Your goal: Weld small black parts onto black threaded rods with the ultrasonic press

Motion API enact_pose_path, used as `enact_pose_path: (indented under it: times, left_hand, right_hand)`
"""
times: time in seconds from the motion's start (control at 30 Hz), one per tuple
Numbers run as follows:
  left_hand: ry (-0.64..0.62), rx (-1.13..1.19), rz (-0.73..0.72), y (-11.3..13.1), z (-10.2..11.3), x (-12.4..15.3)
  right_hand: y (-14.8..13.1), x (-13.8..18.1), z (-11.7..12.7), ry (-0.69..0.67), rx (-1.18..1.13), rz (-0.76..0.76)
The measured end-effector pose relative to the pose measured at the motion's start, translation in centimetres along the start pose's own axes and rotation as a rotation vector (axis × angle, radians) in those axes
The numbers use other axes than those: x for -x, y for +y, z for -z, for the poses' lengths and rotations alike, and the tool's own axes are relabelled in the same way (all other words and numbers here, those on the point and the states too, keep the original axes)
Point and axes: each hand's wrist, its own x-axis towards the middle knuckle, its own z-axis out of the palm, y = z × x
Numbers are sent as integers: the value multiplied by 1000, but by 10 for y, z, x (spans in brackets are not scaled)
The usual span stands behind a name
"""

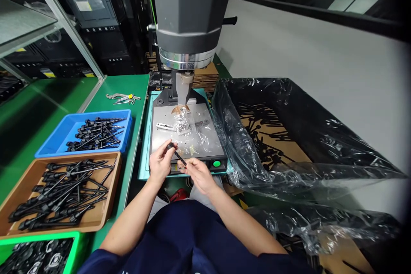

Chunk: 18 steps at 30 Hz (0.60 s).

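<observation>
The black ribbed part (179, 157) is held between both hands, just above the front edge of the metal base plate (210, 143) of the bench machine (188, 8). The left hand (161, 159) is nearly closed, fingers and thumb gripping the thicker end. The right hand (198, 174) pinches the thinner end (its fingertips partly hide the tip). The part slopes downward toward the right hand. The green button (216, 163) is just beside the right hand. Similar parts fill the blue tray (128, 126) and the brown tray (111, 186), left of the machine.
</observation>
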Motion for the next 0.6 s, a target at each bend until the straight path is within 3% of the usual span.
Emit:
enact_pose_path:
  times: [0.13, 0.27, 0.37, 0.47, 0.53, 0.6]
  left_hand:
    - [-239, -185, -167, 10, -1, -4]
    - [-351, -243, -288, 14, -11, 3]
    - [-400, -283, -305, 15, -9, -1]
    - [-295, -304, -274, 14, -2, -28]
    - [-129, -351, -209, 11, -1, -57]
    - [-57, -416, -94, 6, -5, -88]
  right_hand:
    - [-26, -10, 6, 15, 258, 140]
    - [-33, -12, -5, -109, 226, 93]
    - [-29, -11, -4, -52, 161, 60]
    - [-41, -14, 4, 13, 140, 49]
    - [-63, -19, 7, 40, 111, 111]
    - [-94, -25, 5, 46, 67, 225]
